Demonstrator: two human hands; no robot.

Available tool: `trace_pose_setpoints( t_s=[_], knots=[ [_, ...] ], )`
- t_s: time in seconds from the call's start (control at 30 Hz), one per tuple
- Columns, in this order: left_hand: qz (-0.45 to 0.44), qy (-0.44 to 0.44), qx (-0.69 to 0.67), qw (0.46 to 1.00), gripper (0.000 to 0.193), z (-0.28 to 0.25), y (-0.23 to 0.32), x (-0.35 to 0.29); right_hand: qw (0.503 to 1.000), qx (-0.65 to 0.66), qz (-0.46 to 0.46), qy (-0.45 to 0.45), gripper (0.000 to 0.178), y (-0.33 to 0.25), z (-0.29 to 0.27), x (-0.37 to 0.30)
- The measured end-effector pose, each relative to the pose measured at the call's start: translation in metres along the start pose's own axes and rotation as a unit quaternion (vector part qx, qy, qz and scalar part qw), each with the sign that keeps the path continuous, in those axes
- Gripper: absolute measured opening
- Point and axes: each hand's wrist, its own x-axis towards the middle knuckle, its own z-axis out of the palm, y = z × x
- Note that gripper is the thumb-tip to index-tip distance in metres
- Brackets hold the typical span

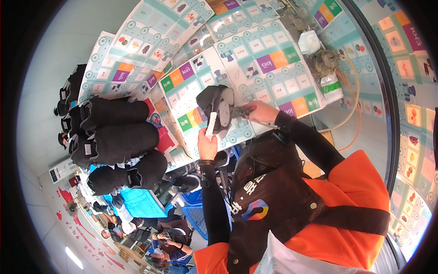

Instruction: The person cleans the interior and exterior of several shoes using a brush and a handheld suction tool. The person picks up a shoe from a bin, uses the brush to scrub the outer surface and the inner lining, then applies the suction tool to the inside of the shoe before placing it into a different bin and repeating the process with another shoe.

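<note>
A black cap (pixel 210 97) with a grey inner side lies tilted on the printed boards of the worktable, in front of me. A white strip (pixel 211 123) runs along its near edge. My left hand (pixel 207 145) is closed on the lower end of this strip, beside the cap. Just right of the cap, my right hand (pixel 263 112) is closed around a small dark thing (pixel 240 112), blurred and too unclear to name. Its tip points toward the cap's grey side. Whether it touches the cap, I cannot tell.
Stacks of nested black caps (pixel 125 142) stand left of the boards. Printed boards (pixel 278 64) cover the table and rise behind it. A white packet (pixel 331 87) and hoses (pixel 358 91) are at the right. Blue crates (pixel 196 219) stand below left; people (pixel 175 242) work farther off.
</note>
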Motion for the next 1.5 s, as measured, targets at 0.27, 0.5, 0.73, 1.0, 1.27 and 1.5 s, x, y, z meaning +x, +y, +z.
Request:
trace_pose_setpoints(
  t_s=[0.27, 0.5, 0.73, 1.0, 1.27, 1.5],
  knots=[
    [-0.070, -0.165, -0.181, 0.967, 0.049, -0.028, -0.028, 0.016, 0.985, -0.114, -0.060, 0.117, 0.026, 0.011, 0.004, -0.002],
    [-0.157, -0.241, -0.258, 0.922, 0.053, -0.039, -0.041, 0.080, 0.995, -0.083, 0.051, -0.026, 0.026, 0.029, 0.022, -0.013],
    [-0.015, -0.201, -0.048, 0.978, 0.095, -0.010, -0.031, 0.164, 0.998, 0.063, 0.023, 0.018, 0.029, 0.020, -0.009, -0.046],
    [0.075, -0.302, -0.014, 0.950, 0.055, -0.019, 0.021, 0.164, 0.964, 0.231, 0.093, 0.096, 0.031, 0.036, -0.049, -0.091],
    [-0.005, 0.184, -0.027, 0.983, 0.050, -0.005, -0.006, 0.101, 0.984, 0.170, 0.011, 0.046, 0.044, 0.011, -0.043, -0.051],
    [0.282, 0.245, 0.098, 0.922, 0.059, -0.083, 0.083, 0.026, 0.996, 0.075, 0.031, 0.046, 0.044, -0.051, -0.059, -0.043]
  ],
)
